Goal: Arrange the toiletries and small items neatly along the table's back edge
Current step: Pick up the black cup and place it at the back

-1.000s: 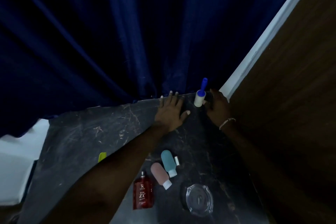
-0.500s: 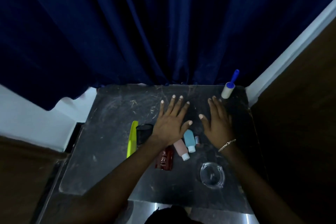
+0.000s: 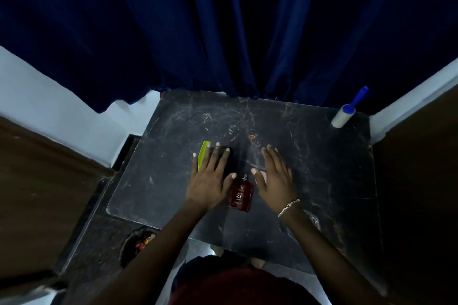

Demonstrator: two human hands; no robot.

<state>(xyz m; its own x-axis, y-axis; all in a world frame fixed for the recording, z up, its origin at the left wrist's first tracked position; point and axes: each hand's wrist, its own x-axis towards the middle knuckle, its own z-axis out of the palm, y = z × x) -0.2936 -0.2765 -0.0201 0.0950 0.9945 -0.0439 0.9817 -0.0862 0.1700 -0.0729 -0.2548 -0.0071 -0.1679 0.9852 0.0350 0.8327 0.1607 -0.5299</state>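
A white lint roller (image 3: 344,116) with a blue handle stands at the back right corner of the dark marble table (image 3: 322,168). A red perfume bottle (image 3: 241,195) lies flat between my hands. My left hand (image 3: 210,178) is spread flat, fingers apart, over a black item (image 3: 226,151) and beside a yellow-green comb (image 3: 202,156). My right hand (image 3: 275,178) is flat and open over a pink bottle (image 3: 263,176), of which only a sliver shows. The teal bottle and the glass ashtray are hidden.
A dark blue curtain (image 3: 223,32) hangs right behind the table's back edge. Brown wooden panels (image 3: 421,181) flank the table on both sides. A round bin (image 3: 138,242) with scraps sits on the floor at the lower left.
Both hands have drawn back from the rear of the table toward the middle. The left now covers the comb's edge and black item; the right covers the small bottles.
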